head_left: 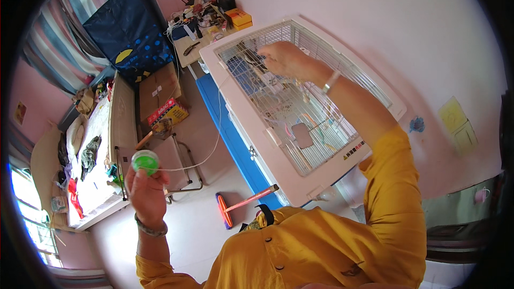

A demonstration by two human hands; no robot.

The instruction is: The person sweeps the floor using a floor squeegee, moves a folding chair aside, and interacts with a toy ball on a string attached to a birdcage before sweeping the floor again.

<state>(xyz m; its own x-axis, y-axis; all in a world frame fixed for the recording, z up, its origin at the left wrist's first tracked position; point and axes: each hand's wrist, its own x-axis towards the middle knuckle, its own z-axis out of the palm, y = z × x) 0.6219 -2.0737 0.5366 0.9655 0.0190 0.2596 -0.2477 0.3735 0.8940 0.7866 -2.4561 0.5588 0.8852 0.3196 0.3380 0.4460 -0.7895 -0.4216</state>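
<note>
Pink-walled rm, pale floor (184, 225). Nearest: 2 mustard sleeves (393, 176), 1 per arm. L hand (147, 198) grips 1 round green container (144, 162) w/ clear top, held up over the floor, left of & apart from the cage. 1 thin white cord (208, 156) runs from it, curving up twd the cage's L side; far end can't be made out. R hand (284, 60) is at the wire top of 1 big pale cage (243, 112), fingers curled; can't tell if on a bar, the cord or nothing.

Progress, my est.: underway, not finished. Done: cord is out & spans the gap. Left: cord end shows no sure fixing, container not yet set down, both hands busy.

Further off: 1 broom (225, 211), 1 blue base (235, 142) under the cage, 1 chair (175, 165), 1 bed (122, 123), 1 lg cardboard box (158, 88). Farthest: 1 cluttered desk (187, 59) w/ 1 yellow-orange box (239, 18); small stuff there, too jumbled to count.
</note>
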